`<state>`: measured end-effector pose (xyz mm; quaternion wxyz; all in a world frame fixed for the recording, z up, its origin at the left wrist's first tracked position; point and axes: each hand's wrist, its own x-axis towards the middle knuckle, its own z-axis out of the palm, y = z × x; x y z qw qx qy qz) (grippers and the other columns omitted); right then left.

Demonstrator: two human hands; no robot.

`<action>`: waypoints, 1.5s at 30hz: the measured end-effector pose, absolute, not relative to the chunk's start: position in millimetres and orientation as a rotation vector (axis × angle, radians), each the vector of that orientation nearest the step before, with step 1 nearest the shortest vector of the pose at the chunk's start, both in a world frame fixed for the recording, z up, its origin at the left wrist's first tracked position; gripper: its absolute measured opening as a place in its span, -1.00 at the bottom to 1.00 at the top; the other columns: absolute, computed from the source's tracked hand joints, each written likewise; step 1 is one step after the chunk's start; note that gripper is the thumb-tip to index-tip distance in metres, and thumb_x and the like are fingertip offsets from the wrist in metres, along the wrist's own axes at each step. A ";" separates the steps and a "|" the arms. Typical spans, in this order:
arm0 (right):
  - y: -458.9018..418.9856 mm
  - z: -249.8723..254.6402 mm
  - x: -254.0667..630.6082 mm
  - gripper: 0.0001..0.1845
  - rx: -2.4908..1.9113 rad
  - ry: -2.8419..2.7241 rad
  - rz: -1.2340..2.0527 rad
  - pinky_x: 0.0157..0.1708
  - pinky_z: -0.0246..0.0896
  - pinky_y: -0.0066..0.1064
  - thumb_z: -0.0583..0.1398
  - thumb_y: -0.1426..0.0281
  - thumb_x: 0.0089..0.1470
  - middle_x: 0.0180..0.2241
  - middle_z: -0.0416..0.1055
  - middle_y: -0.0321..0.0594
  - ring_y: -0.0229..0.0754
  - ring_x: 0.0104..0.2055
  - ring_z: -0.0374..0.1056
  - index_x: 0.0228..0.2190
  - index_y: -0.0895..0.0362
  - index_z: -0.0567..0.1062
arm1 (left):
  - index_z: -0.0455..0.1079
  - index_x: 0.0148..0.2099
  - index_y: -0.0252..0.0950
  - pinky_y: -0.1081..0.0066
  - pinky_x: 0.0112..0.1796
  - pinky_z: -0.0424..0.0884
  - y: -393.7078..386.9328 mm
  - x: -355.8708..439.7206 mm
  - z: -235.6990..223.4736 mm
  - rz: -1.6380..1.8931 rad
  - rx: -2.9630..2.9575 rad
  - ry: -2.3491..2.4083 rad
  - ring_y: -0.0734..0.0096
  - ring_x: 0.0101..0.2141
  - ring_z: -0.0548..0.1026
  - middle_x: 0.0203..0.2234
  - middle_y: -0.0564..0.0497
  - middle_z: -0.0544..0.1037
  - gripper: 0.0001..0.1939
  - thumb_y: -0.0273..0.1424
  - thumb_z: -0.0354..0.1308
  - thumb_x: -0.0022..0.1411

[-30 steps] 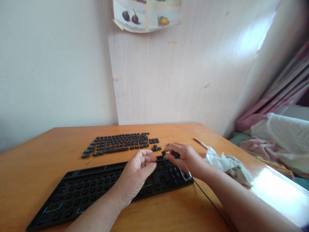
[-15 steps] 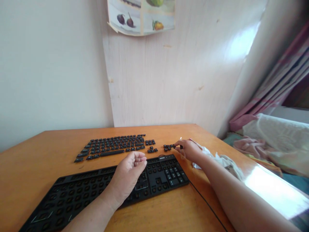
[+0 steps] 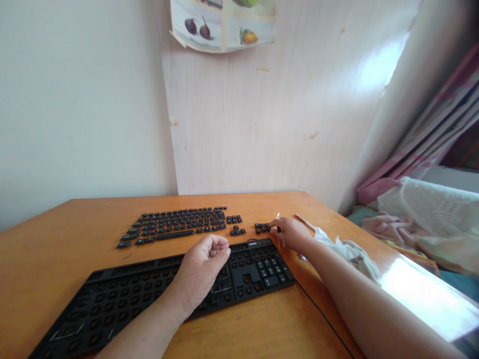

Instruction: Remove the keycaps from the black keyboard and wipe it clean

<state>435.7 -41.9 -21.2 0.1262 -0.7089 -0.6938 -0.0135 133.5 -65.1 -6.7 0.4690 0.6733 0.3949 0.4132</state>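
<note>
A black keyboard base (image 3: 112, 299) with most keycaps off lies in front of me on the orange table (image 3: 48, 249). Behind it, loose black keycaps (image 3: 179, 222) are laid out in rows. My left hand (image 3: 202, 271) hovers over the middle of the keyboard, fingers curled in, with nothing visible in them. My right hand (image 3: 294, 233) reaches past the keyboard's far right corner. It is closed on a thin wire key puller (image 3: 277, 217), and its fingertips touch a black keycap at the end of a small group of keycaps (image 3: 262, 227).
A crumpled white cloth (image 3: 348, 252) lies on the table right of my right hand. The keyboard's black cable (image 3: 322, 314) runs toward me under my right forearm. Bedding (image 3: 419, 214) lies past the table's right edge. A fruit poster (image 3: 224, 25) hangs on the wall.
My right hand has moved from over the keyboard's number pad back to the small keycap group, with the wire tool. My left hand has curled in and drawn slightly back.
</note>
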 end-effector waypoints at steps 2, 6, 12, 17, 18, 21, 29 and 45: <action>-42.6 -20.3 434.9 -0.69 -2.061 -2.014 -0.047 -0.18 0.23 -0.40 0.16 0.28 0.14 -0.15 0.56 -0.16 -0.09 -0.12 0.45 -0.11 0.01 0.57 | 0.41 -0.18 -0.30 0.32 -0.11 0.35 -65.0 134.0 -6.6 1.007 1.659 0.963 0.32 -0.22 0.48 -0.29 -0.03 0.55 -0.74 -0.23 0.15 0.17; -46.0 -17.2 434.2 -0.69 -2.044 -1.997 -0.069 -0.21 0.24 -0.40 0.14 0.26 0.15 -0.19 0.57 -0.16 -0.09 -0.16 0.47 -0.12 0.02 0.57 | 0.42 -0.18 -0.30 0.32 -0.12 0.35 -64.5 134.4 -5.5 1.003 1.672 0.958 0.31 -0.23 0.48 -0.29 -0.04 0.54 -0.74 -0.22 0.16 0.17; -53.3 -4.4 432.7 -0.57 -1.830 -1.926 -0.073 -0.20 0.26 -0.37 0.02 0.17 0.24 -0.18 0.57 -0.12 -0.09 -0.17 0.46 -0.02 0.08 0.51 | 0.43 -0.21 -0.29 0.31 -0.13 0.36 -65.6 134.2 -3.6 1.009 1.676 0.961 0.29 -0.23 0.48 -0.30 -0.04 0.54 -0.74 -0.21 0.15 0.16; -62.1 12.4 424.6 -0.63 -1.636 -1.812 0.050 -0.22 0.25 -0.38 0.03 0.23 0.20 -0.32 0.55 -0.20 -0.13 -0.22 0.42 -0.23 0.10 0.58 | 0.41 -0.20 -0.29 0.31 -0.13 0.35 -65.3 133.8 -5.2 0.989 1.695 0.974 0.30 -0.24 0.47 -0.31 -0.03 0.54 -0.75 -0.22 0.13 0.18; -64.7 15.0 422.8 -0.64 -1.636 -1.775 0.086 -0.27 0.25 -0.39 0.03 0.24 0.18 -0.38 0.53 -0.21 -0.15 -0.28 0.41 -0.24 0.10 0.57 | 0.41 -0.20 -0.28 0.31 -0.13 0.34 -64.9 133.6 -5.6 0.983 1.701 0.972 0.30 -0.24 0.47 -0.31 -0.02 0.53 -0.75 -0.21 0.13 0.19; -73.8 21.2 418.7 -0.71 -1.651 -1.679 0.234 -0.45 0.18 -0.45 0.04 0.29 0.15 -0.59 0.40 -0.32 -0.24 -0.50 0.31 -0.28 0.13 0.51 | 0.41 -0.19 -0.28 0.29 -0.11 0.34 -64.0 133.0 -5.2 0.958 1.712 0.971 0.29 -0.23 0.47 -0.30 -0.02 0.54 -0.74 -0.20 0.12 0.19; -92.9 37.4 416.3 -0.71 -1.718 -1.841 0.716 -0.62 0.02 -0.52 0.20 0.18 0.06 -0.56 0.46 -0.29 -0.36 -0.63 0.18 -0.32 0.16 0.52 | 0.42 -0.21 -0.26 0.29 -0.12 0.34 -64.0 132.4 -5.0 0.933 1.741 0.989 0.28 -0.24 0.48 -0.34 0.02 0.54 -0.75 -0.19 0.12 0.19; -98.6 39.3 398.9 -0.81 -1.821 -1.887 0.779 -0.64 0.08 -0.53 0.15 0.29 0.08 -0.59 0.50 -0.27 -0.33 -0.65 0.28 -0.49 0.12 0.41 | 0.41 -0.22 -0.25 0.31 -0.14 0.33 -66.1 133.7 -3.4 0.920 1.780 0.993 0.29 -0.25 0.48 -0.33 0.02 0.54 -0.77 -0.20 0.10 0.21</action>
